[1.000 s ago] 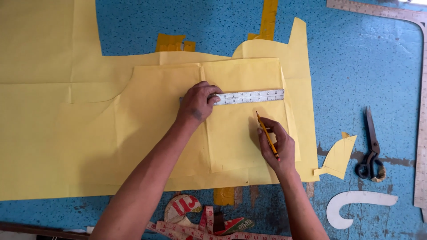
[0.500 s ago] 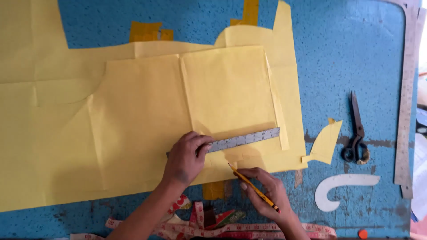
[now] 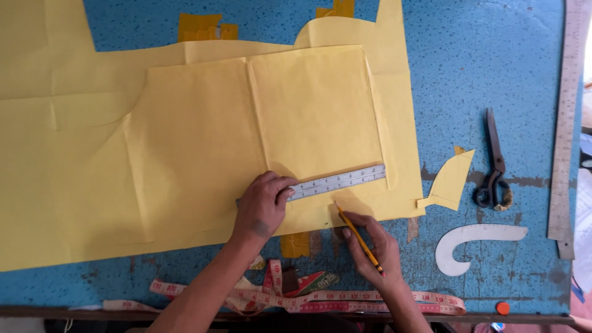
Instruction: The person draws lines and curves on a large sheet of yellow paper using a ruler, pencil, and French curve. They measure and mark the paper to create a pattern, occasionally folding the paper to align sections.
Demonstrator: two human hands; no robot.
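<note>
A large sheet of yellow pattern paper (image 3: 185,142) lies spread on the blue table, with a smaller folded yellow piece (image 3: 314,111) on top. My left hand (image 3: 262,206) presses down the left end of a short metal ruler (image 3: 339,180) near the paper's lower edge. My right hand (image 3: 373,246) grips a yellow pencil (image 3: 357,237), its tip touching the paper just below the ruler.
Black scissors (image 3: 493,166) lie to the right, beside a yellow paper offcut (image 3: 450,182). A white French curve (image 3: 472,243) sits below them. A long metal L-square (image 3: 564,123) runs down the right edge. A measuring tape (image 3: 320,299) is heaped at the table's front edge (image 3: 92,311).
Both hands and the ruler have shifted from the middle of the folded piece down to its lower edge. The pencil tip now meets the paper under the ruler.
</note>
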